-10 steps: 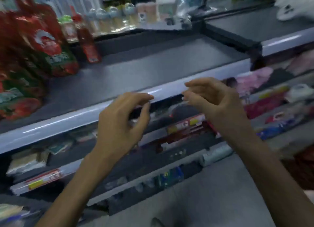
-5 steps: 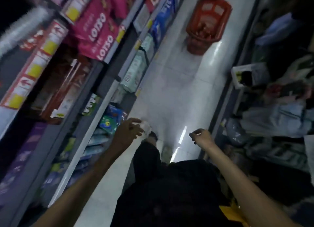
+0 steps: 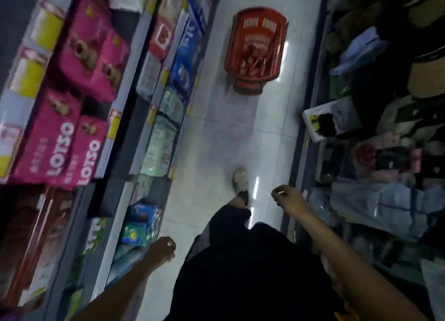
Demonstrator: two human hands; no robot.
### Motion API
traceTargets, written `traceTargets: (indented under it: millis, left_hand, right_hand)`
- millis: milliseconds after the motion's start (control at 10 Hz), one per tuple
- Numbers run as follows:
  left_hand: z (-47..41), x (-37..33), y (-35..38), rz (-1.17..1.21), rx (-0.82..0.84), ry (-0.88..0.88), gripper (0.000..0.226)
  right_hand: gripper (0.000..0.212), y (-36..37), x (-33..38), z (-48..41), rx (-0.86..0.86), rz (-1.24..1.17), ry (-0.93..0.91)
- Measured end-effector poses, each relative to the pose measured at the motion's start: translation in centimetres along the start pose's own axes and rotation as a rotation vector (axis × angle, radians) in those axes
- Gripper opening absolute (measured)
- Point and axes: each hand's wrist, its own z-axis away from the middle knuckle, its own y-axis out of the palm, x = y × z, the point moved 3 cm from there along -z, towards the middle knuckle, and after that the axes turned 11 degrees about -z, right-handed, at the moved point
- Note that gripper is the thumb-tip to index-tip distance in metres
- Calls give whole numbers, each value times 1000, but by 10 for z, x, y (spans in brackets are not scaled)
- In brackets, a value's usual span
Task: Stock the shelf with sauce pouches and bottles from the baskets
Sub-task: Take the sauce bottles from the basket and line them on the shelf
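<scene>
A red plastic basket stands on the white tiled aisle floor well ahead of me, with reddish sauce packs lying in its bottom. My left hand hangs low by the left shelving, fingers loosely curled, holding nothing. My right hand is out to the right of my leg, fingers loosely curled and empty too. Both hands are far from the basket. The shelf with the sauce goods is out of view.
Left shelving carries pink LOTSO boxes, blue packs and pale wrapped packs. Right shelving holds bags and boxes. My foot in a light shoe is on the floor between them. The aisle floor runs up to the basket.
One second ago both hands were raised at a grey shelf beside red pouches. My view has since swung down the aisle, both arms have dropped, and the basket looks nearer.
</scene>
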Motion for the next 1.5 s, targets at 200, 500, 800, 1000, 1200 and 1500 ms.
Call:
traceTargets:
  millis: [200,500,800,1000,1200,1500]
  left_hand:
    - [-69,-226,-113,-113,30,239,9]
    - [-102,-551,-271,31,-39,554,18]
    - [-216,-587,-360,-41,-23,320,17]
    - [-292,-530,-409,84,50,-4,18]
    - [-413,-553,-420,30,89,-62,20]
    - [-603,-719,-413,-110,-428,380,48]
  right_hand:
    - [21,-100,34,-38,-204,-88,202]
    - [20,-178,74,-125,-131,-110,448]
    - [20,-235,260,-311,-134,-30,198]
    - [13,-240,435,-391,-26,-154,13]
    - [20,-193,492,-514,38,-172,-12]
    - [24,-92,404,-748,126,166,34]
